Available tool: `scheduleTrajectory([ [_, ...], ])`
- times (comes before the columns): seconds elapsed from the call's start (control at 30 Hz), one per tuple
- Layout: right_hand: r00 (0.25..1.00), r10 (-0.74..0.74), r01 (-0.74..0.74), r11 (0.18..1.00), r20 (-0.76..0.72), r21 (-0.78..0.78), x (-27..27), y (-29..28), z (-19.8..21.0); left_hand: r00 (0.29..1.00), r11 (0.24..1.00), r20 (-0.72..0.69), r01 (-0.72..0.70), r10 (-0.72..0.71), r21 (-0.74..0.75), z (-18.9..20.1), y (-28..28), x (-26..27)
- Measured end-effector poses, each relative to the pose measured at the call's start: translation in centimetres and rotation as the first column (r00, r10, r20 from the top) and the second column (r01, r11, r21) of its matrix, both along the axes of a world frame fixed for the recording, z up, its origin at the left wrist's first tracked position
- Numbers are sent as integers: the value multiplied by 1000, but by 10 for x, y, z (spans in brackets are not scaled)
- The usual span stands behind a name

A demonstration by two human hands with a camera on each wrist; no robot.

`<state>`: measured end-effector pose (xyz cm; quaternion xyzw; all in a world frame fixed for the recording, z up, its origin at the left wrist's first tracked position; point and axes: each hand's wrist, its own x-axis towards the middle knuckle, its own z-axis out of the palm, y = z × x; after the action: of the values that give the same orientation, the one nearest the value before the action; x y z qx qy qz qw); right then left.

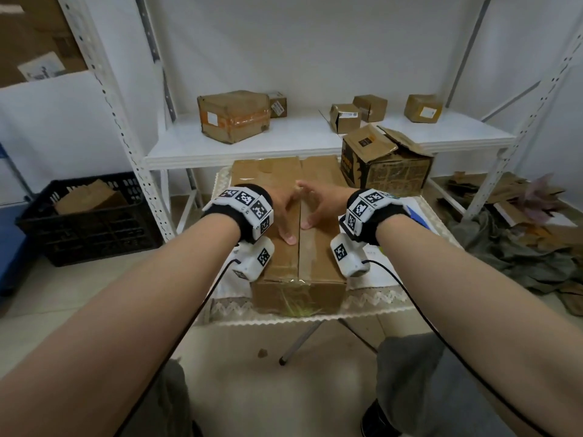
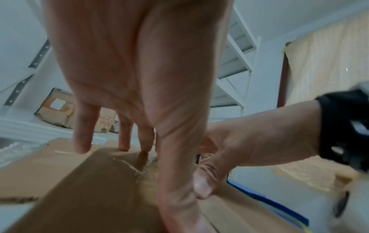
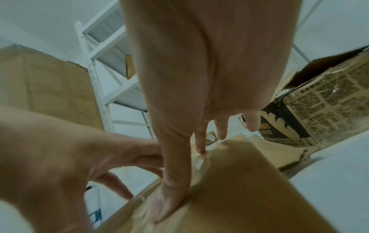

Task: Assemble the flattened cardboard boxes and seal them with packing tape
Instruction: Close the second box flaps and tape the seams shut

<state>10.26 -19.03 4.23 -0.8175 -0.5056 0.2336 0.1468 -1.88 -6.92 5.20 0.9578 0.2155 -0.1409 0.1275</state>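
Observation:
A brown cardboard box (image 1: 299, 263) stands on a small cloth-covered table (image 1: 372, 299), its top flaps closed to a centre seam. A glossy strip like clear tape (image 1: 312, 247) runs along that seam. My left hand (image 1: 288, 212) lies flat on the left flap, fingers straight and thumb pressed beside the seam. My right hand (image 1: 310, 203) presses the right flap the same way, and the fingertips of both hands meet at the far end of the seam. The left wrist view shows the left hand (image 2: 139, 78) on the box (image 2: 89, 189). The right wrist view shows the right hand (image 3: 199, 78) pressing down likewise. No tape roll is in view.
A printed box with open flaps (image 1: 388, 165) sits at the table's far right. More flat cardboard (image 1: 265, 171) lies behind the box. Several small boxes stand on the white shelf (image 1: 299, 143). A black crate (image 1: 91, 216) is on the floor at left, and cardboard and cloth (image 1: 520, 247) lie at right.

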Motion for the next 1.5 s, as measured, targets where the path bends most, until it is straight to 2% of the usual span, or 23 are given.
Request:
scheduleTrajectory([
  [0.07,1000,10,-10,998,6,-57,8,5,1,994,990,-109,33,-18,140,7,1,5],
  [0.13,999,-11,16,995,52,-94,16,11,0,984,978,-180,54,-17,201,6,2,13],
  [0.23,986,-89,97,994,140,-52,24,20,-4,991,981,-133,33,-7,193,2,6,25],
  [0.43,988,-110,113,993,110,-27,40,30,-14,999,988,-43,12,-5,154,-9,17,30],
  [0.67,987,-96,100,995,132,-29,36,27,-15,982,983,-185,67,-35,172,-4,18,39],
  [0.87,995,56,-49,995,79,-87,11,0,-13,997,990,-63,57,-49,131,-3,8,23],
  [1.0,987,126,-136,987,-104,-92,-33,-42,-12,997,989,62,47,-56,141,-9,-3,9],
  [1.07,983,176,-182,977,-54,-114,-56,-64,-23,992,992,120,20,-34,121,-15,-3,-3],
  [1.1,985,168,-170,983,-31,-75,-63,-72,-28,988,996,152,2,-16,93,-19,-2,-9],
  [1.17,987,32,-13,992,-155,126,-65,-78,-35,973,993,197,-118,118,-11,-18,-4,-25],
  [1.23,924,-218,311,908,-314,283,-57,-77,-40,947,955,179,-236,268,-178,-18,-7,-43],
  [1.27,864,-341,454,846,-370,280,-52,-76,-41,936,907,104,-293,336,-301,-21,-8,-51],
  [1.3,797,-431,548,810,-423,209,-46,-75,-44,922,840,27,-340,387,-422,-25,-9,-59],
  [1.37,694,-446,564,825,-566,42,-40,-75,-54,887,685,-94,-413,453,-600,-39,-10,-76],
  [1.43,630,-384,522,853,-675,1,-44,-79,-60,865,584,-64,-389,498,-713,-55,-8,-86],
  [1.5,553,-329,535,844,-766,24,-48,-83,-61,843,514,-24,-349,537,-783,-63,-11,-93],
])
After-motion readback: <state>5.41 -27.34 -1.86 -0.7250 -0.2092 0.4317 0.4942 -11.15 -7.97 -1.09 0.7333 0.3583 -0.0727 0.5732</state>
